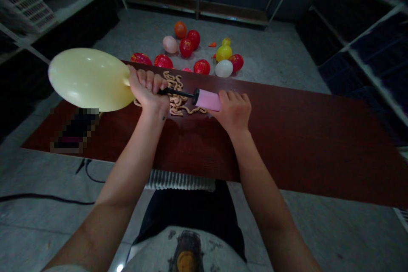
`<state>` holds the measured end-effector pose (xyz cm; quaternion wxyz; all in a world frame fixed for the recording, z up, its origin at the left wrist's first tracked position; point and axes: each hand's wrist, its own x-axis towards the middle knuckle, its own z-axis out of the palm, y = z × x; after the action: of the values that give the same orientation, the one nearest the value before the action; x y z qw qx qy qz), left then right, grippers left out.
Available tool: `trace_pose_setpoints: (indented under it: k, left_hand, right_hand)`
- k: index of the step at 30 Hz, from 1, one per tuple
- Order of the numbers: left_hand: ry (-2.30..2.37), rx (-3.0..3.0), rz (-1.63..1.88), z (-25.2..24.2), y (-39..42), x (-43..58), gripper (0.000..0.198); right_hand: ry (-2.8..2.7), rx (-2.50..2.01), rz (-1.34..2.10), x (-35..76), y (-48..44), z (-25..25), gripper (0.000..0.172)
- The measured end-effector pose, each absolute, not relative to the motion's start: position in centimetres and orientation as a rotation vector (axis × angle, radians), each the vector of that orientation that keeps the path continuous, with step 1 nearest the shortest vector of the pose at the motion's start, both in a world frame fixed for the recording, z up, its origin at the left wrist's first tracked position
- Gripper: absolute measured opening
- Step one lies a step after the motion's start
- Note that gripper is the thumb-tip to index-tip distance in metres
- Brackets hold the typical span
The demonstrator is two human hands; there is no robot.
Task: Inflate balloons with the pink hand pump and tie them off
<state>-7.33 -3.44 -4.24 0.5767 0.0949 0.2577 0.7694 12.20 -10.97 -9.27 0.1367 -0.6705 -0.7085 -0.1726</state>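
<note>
A large pale yellow balloon (pixel 91 78), well inflated, sticks out to the left of my left hand (pixel 149 85). That hand is closed around the balloon's neck and the black nozzle end of a hand pump. My right hand (pixel 234 108) wraps round the pink barrel of the balloon pump (pixel 207 99). Between the hands a black rod shows, linking the two ends. Beneath the pump, several uninflated beige long balloons (pixel 178 104) lie in a tangled heap on the table. My left fingers partly hide the nozzle and the balloon's mouth.
The dark red-brown table (pixel 302 140) spans the view. A blurred-out phone-like object (pixel 76 129) lies at its left. Several inflated balloons (pixel 186 46) rest on the floor beyond. Shelves (pixel 232 12) stand around, and a cable (pixel 47 197) runs along the floor at left.
</note>
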Motion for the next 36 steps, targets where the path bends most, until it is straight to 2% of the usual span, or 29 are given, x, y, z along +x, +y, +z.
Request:
trace_pose_setpoints:
  k: [11,17,24,30,36]
  left_hand:
    - [0.555,0.347,1.691,-5.2,-4.3,-3.9,0.065]
    - [0.536,0.35,1.697,-5.5,-3.5,-5.0,0.066]
    - [0.49,0.23,1.757,-5.0,-2.6,-7.2,0.061]
    - [0.439,0.163,1.789,-4.4,-2.1,-9.8,0.056]
    - [0.376,0.183,1.811,-4.3,-2.3,-10.5,0.055]
  right_hand:
    - [-2.071,-1.87,-0.366,11.4,-10.8,-10.2,0.043]
    - [-2.028,-1.858,-0.384,11.3,-10.7,-10.0,0.051]
    - [-2.015,-1.874,-0.583,13.5,-10.5,-10.2,0.057]
    - [-2.003,-1.919,-0.759,16.2,-10.4,-10.7,0.049]
    - [-1.97,-1.891,-0.79,17.1,-10.6,-10.5,0.045]
